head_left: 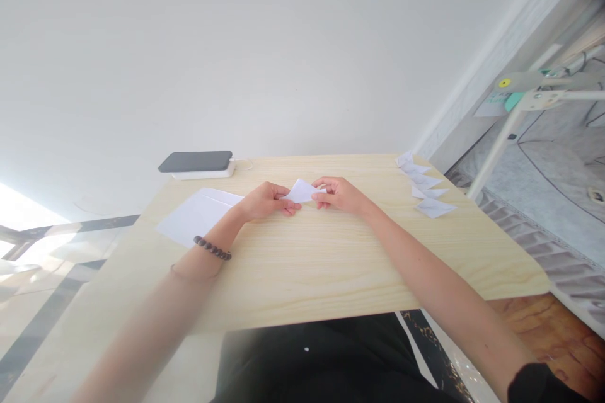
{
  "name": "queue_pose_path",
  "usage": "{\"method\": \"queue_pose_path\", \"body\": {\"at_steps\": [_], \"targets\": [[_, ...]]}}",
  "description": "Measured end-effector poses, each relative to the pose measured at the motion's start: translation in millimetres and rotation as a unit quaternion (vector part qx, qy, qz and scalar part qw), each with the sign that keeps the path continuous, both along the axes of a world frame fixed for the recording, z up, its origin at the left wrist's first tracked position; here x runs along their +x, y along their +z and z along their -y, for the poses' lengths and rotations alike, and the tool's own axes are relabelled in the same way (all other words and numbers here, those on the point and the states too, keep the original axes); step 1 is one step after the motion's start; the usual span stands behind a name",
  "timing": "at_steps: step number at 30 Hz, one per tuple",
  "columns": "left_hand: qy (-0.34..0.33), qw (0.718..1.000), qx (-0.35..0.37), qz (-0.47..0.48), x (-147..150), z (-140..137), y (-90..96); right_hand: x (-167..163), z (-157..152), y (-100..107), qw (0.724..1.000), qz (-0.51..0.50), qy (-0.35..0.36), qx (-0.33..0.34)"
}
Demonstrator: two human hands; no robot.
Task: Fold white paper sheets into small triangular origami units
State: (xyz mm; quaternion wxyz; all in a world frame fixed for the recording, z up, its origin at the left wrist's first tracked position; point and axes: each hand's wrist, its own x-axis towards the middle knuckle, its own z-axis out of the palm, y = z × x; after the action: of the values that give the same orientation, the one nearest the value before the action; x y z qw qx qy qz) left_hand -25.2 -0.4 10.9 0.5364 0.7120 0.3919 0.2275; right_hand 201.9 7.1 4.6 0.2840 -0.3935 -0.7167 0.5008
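Observation:
A small folded piece of white paper [301, 191], pointed at the top, is held between my two hands just over the middle of the table. My left hand [269, 200] pinches its left corner between thumb and fingers. On the opposite side, my right hand [338, 194] grips the right corner the same way. Flat white paper sheets [191, 217] lie to the left, partly covered by my left forearm. Several folded white paper pieces [435, 207] stand in a row along the table's right side.
At the back left of the wooden table [302, 264], a dark phone [196, 162] rests on a white box [203, 174], with a white cable beside it. A pale wall [283, 56] rises behind the table. A white metal frame [496, 151] stands off to the right.

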Motion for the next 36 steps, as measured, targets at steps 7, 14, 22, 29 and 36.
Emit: {"method": "queue_pose_path", "body": {"at_steps": [7, 14, 22, 29, 36], "targets": [[0.052, 0.999, -0.017, -0.006, 5, 0, -5.2, 3, -2, -4, 1.0, -0.011, -0.008, 0.013], [0.088, 0.993, -0.037, 0.063, 7, 2, -7.6, 0, -3, -9, 0.997, -0.033, -0.019, 0.072], [0.087, 0.993, -0.036, 0.073, 8, 4, -6.1, -8, 7, -3, 0.988, 0.001, -0.036, 0.149], [0.08, 0.995, 0.0, 0.051, 10, 8, -2.8, -19, 16, 3, 0.965, 0.037, -0.074, 0.248], [0.067, 0.996, 0.052, 0.026, 14, 11, -2.6, -21, 14, 0, 0.949, 0.053, -0.087, 0.298]]}}
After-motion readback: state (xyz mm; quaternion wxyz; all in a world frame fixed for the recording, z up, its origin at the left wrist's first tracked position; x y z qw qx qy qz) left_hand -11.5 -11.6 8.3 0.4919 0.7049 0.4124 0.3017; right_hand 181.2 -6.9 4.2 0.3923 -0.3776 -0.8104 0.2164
